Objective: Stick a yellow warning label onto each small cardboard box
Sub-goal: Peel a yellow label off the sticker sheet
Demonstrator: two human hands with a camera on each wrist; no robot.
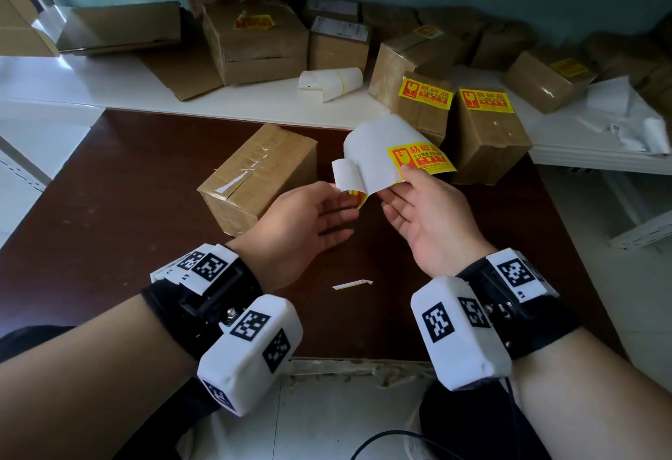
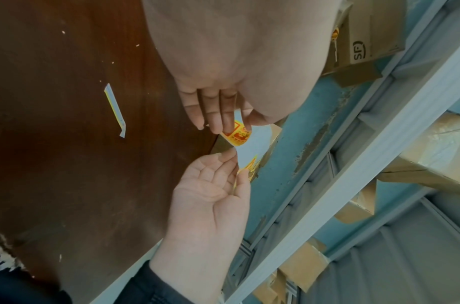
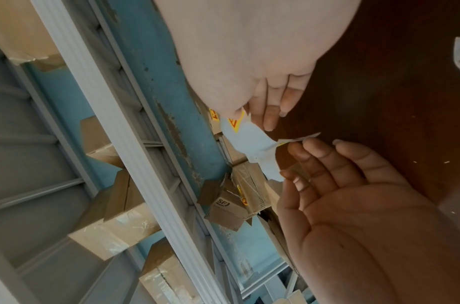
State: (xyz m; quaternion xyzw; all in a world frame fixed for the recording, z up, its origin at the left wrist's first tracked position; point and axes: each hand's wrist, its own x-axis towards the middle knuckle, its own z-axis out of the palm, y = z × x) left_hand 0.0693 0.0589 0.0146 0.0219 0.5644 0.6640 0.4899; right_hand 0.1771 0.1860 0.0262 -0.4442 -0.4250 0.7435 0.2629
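Note:
Above the brown table (image 1: 109, 223) both hands hold up a curled white backing strip (image 1: 374, 154). My right hand (image 1: 396, 183) pinches the strip just below a yellow warning label (image 1: 422, 159) that sits on it. My left hand (image 1: 345, 194) pinches the strip's rolled lower end, where another yellow label (image 2: 239, 135) shows at the fingertips. The other fingers of both hands are loosely spread. A small unlabelled cardboard box (image 1: 258, 179) lies on the table left of the hands. Two labelled boxes (image 1: 418, 103) (image 1: 483, 132) stand behind the strip.
A thin paper scrap (image 1: 352, 284) lies on the table near the wrists. On the white shelf (image 1: 72, 85) behind are a curl of spent backing (image 1: 331, 83), several more cardboard boxes (image 1: 254, 45), some labelled, and loose white papers (image 1: 625, 114) at the right.

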